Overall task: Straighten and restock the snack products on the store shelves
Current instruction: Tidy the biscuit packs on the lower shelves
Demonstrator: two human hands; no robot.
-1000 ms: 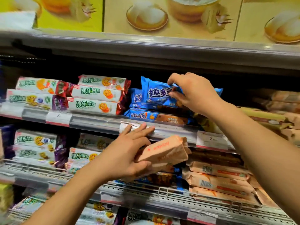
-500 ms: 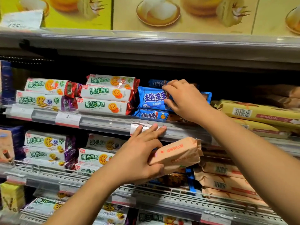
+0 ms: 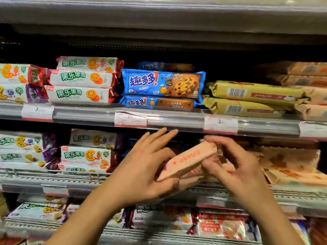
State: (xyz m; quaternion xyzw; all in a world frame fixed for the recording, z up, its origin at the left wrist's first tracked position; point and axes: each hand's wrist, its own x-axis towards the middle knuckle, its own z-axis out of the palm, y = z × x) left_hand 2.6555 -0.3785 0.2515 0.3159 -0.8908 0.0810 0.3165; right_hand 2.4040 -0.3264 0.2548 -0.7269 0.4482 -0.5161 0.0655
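Note:
A peach-coloured snack pack (image 3: 190, 160) with red print is held between both hands in front of the middle shelf. My left hand (image 3: 146, 167) grips its lower left end, fingers stretched upward. My right hand (image 3: 235, 167) closes on its right end from the side. On the upper shelf the blue cookie packs (image 3: 162, 84) lie stacked and flat, with nothing touching them. More peach packs (image 3: 290, 163) are stacked on the middle shelf to the right.
White-and-green biscuit packs (image 3: 81, 78) fill the left of the upper shelf and the left of the middle shelf. Yellow packs (image 3: 251, 94) lie right of the blue ones. Price tags (image 3: 130, 119) sit along the shelf rail (image 3: 177, 121). More packs fill the bottom shelf.
My right hand left the blue cookie packs on the upper shelf and came down onto the right end of the peach pack. The blue packs now lie flat.

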